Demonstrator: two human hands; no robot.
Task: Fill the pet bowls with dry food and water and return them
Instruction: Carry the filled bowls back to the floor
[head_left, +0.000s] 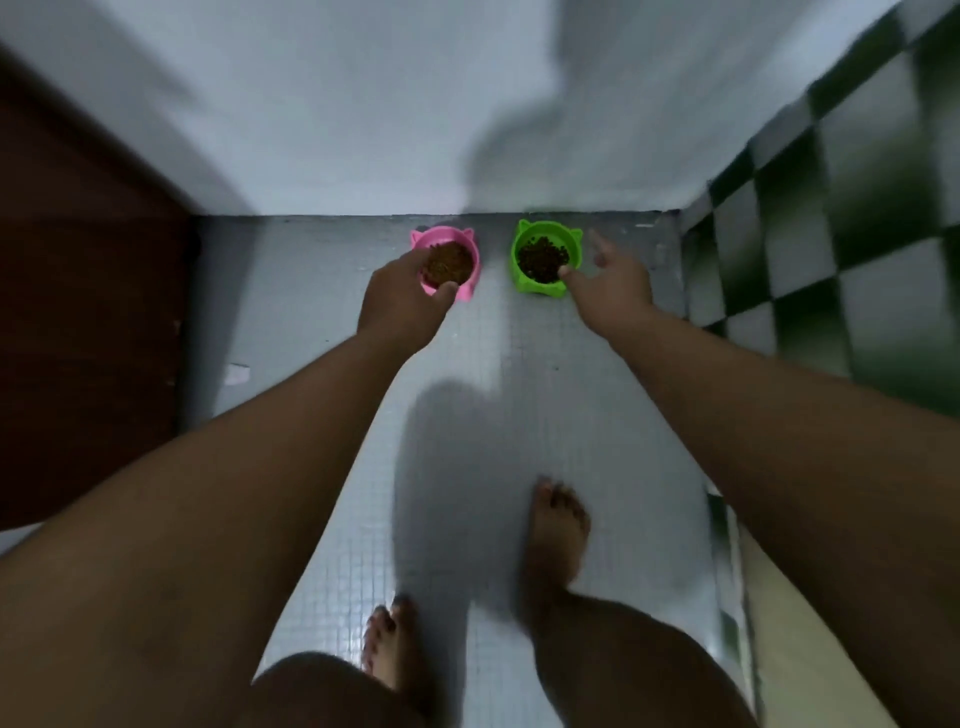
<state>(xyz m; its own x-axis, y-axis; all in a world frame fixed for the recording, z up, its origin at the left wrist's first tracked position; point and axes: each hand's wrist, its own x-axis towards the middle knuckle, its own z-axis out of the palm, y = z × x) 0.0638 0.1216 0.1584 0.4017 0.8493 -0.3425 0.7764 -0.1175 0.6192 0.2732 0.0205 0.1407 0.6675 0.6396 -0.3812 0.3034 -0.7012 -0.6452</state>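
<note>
Head view, looking down. I see a pale wall (322, 104) filling the top of the frame, a dark brown door (78, 312) at the left edge, and a green-and-white checkered wall (857, 208) at the upper right. The floor (311, 312) is grey small-square tile and runs from the centre to the bottom of the frame. Two bare forearms reach up from the lower corners; two bare feet stand at lower centre. I can read no brand, label or writing anywhere.

Two pet bowls sit on the floor just above centre, close to the base of the pale wall, side by side but apart. Each is round with two small ear-like points on its rim.

The pink bowl (465, 249), left of centre, holds brown dry food. My left hand (402, 301) curls over its near-left rim, thumb against the near side, gripping the bowl.

The green bowl (524, 249), right of centre, holds darker dry food. My right hand (615, 283) is spread open, fingers apart, with one fingertip at the bowl's near-right rim. Motion blur hides whether it touches.
</note>
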